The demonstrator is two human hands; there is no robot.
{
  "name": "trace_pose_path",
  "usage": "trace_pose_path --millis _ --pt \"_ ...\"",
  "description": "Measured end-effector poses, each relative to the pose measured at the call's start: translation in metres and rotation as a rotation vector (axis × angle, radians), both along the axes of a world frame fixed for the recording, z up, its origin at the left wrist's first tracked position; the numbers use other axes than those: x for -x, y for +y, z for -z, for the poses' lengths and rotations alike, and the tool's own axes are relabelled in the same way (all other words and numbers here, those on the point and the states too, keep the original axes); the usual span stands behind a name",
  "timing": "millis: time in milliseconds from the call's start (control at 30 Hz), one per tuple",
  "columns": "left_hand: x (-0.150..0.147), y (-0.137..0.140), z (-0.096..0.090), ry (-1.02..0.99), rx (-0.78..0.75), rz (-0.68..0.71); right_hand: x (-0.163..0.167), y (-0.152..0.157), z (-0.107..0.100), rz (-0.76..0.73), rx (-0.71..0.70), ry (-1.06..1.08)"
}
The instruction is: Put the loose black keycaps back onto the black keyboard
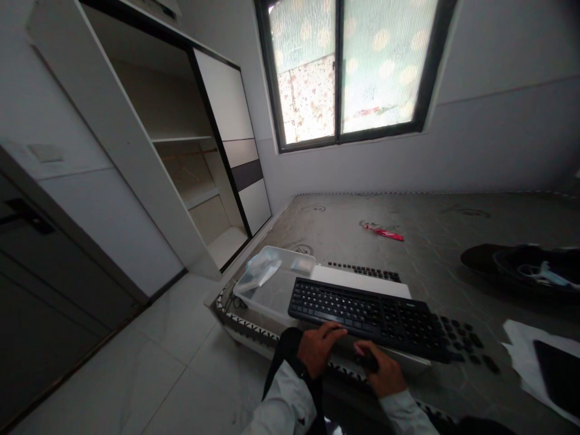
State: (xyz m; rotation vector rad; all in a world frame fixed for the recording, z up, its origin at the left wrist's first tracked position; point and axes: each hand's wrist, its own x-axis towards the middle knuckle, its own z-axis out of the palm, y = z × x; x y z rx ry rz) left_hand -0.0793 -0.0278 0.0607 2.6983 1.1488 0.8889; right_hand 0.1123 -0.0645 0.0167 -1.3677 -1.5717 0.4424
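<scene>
Hands (pixel 317 351) by keyboard (pixel 362 311), bluish packet (pixel 261 269) in clear bin (pixel 277 297)

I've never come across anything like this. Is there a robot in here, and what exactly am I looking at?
No robot shows here, just a person's two bare hands. The single picture comes from a camera worn on that person's head, looking forward and down, so you see roughly what they face.

On the grey padded surface a black keyboard lies over something flat and white. Around it are small black pieces, a clear plastic tray and a red strip.

The right hand holds a small dark object, too dim to name. The left hand is at the keyboard's near edge.
</scene>
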Motion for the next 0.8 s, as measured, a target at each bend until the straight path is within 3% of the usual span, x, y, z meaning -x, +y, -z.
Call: trace_pose_path --millis 367,800 --pt "-0.001 0.001 0.004 -0.019 -0.040 -0.039 -0.003 0.000 0.001 -0.027 0.027 0.000" --pt "0.002 0.005 -0.001 -0.071 -0.053 0.018 -0.005 0.005 -0.017 0.070 -0.108 -0.073"
